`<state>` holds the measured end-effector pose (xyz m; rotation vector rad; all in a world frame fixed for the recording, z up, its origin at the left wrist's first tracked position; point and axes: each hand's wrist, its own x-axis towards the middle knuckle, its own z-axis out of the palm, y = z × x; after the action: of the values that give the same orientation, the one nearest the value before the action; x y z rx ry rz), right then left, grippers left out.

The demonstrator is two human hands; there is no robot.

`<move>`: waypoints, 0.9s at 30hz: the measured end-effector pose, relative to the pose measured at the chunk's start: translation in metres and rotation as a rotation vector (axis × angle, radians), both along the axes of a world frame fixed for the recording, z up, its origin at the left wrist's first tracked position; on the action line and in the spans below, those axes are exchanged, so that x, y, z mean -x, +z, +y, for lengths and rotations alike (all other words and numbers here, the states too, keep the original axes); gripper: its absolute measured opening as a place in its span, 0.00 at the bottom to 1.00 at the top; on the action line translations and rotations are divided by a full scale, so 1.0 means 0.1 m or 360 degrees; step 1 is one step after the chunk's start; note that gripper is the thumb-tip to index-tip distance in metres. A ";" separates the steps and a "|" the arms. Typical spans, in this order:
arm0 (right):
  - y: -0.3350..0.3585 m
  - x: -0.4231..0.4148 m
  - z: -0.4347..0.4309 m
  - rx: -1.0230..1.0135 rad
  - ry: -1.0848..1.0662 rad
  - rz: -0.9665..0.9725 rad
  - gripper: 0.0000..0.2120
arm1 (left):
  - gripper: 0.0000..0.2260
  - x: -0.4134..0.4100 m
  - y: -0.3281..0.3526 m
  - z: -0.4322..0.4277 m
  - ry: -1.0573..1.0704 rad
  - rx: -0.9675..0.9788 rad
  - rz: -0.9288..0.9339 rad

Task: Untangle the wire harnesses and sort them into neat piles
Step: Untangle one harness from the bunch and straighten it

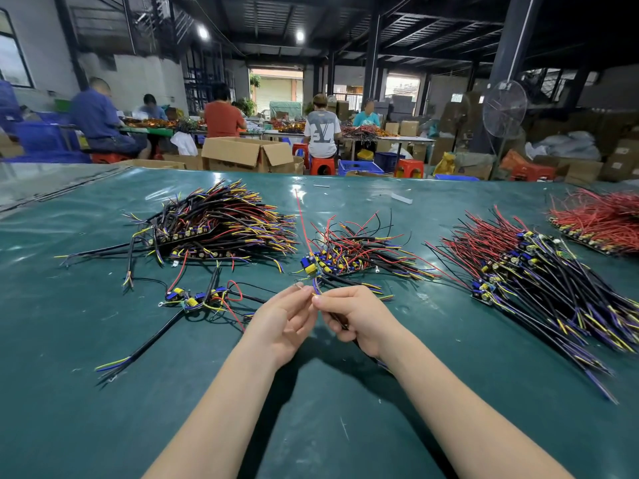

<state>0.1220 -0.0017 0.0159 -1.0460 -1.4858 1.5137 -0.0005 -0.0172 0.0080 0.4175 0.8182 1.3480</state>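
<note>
A worker's left hand and right hand meet just in front of the central tangle on a green tabletop. Each pinches the fine leads of one wire harness, which sits at the tangle's near-left edge. A black-sheathed pile lies left of the tangle, a red-and-black pile lies right of it, and loose harnesses rest at its near left.

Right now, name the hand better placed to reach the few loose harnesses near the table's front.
Probably left: the left hand is nearest those harnesses; the right hand would cross over.
</note>
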 end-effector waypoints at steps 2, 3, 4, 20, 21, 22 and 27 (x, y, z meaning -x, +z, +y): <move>0.01 -0.02 0.01 0.0042 -0.0032 0.0021 0.12 | 0.05 -0.02 0.00 -0.01 0.0060 -0.0003 -0.0025; 0.02 -0.03 0.01 0.0079 -0.0029 0.0013 0.12 | 0.05 -0.04 0.00 -0.01 0.0067 -0.0020 -0.0009; 0.02 -0.04 0.02 0.0123 -0.0018 -0.0006 0.12 | 0.05 -0.05 0.01 -0.01 0.0071 -0.0045 0.0029; 0.07 -0.10 0.00 0.0415 0.0240 -0.0091 0.22 | 0.04 -0.03 0.08 -0.06 -0.0118 -0.0050 0.0111; 0.07 -0.10 0.00 0.0423 0.0233 -0.0092 0.21 | 0.05 -0.01 0.07 -0.06 -0.0147 -0.0057 0.0171; 0.07 -0.09 -0.01 0.0427 0.0221 -0.0094 0.19 | 0.05 0.00 0.07 -0.06 -0.0176 -0.0069 0.0253; 0.08 -0.12 0.00 0.0408 0.0238 -0.0075 0.10 | 0.04 -0.02 0.05 -0.04 -0.0319 -0.0195 0.0620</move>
<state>0.1337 -0.0022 0.0243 -1.1452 -1.4558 1.8337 0.0011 -0.0210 0.0129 0.8548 0.9854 1.1477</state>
